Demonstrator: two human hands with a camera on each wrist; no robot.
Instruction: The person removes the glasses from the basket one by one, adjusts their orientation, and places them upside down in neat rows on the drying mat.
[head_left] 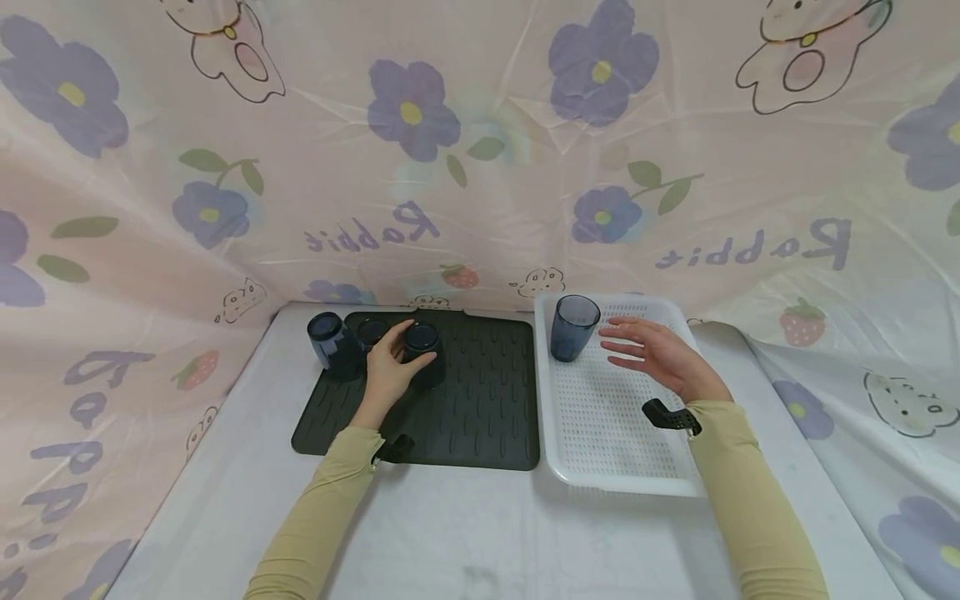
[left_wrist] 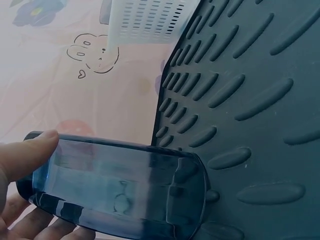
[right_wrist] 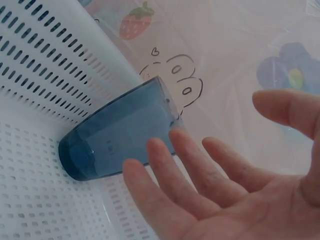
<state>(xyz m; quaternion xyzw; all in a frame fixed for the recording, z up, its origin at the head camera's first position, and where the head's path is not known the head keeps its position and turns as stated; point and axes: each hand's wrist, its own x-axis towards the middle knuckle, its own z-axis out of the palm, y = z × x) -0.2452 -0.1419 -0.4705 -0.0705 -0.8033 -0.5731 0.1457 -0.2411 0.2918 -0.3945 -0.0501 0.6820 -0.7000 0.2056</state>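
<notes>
My left hand point(head_left: 385, 369) grips an upside-down blue tumbler point(head_left: 426, 357) near its base, thumb on one side and fingers on the other. In the left wrist view the tumbler point(left_wrist: 120, 185) has its mouth end against the dark ridged mat point(left_wrist: 270, 150). Two more dark blue tumblers, a left one point(head_left: 335, 346) and a partly hidden one point(head_left: 371, 332), stand to the left of that hand. My right hand point(head_left: 663, 358) is spread with nothing in it, beside another blue tumbler point(right_wrist: 120, 130) standing mouth up in the white perforated basket point(head_left: 552, 425).
The mat point(head_left: 480, 408) lies flat on the white table point(head_left: 450, 533), directly left of the basket. A printed cloth point(head_left: 495, 208) with flowers and rabbits hangs close behind both and along the sides.
</notes>
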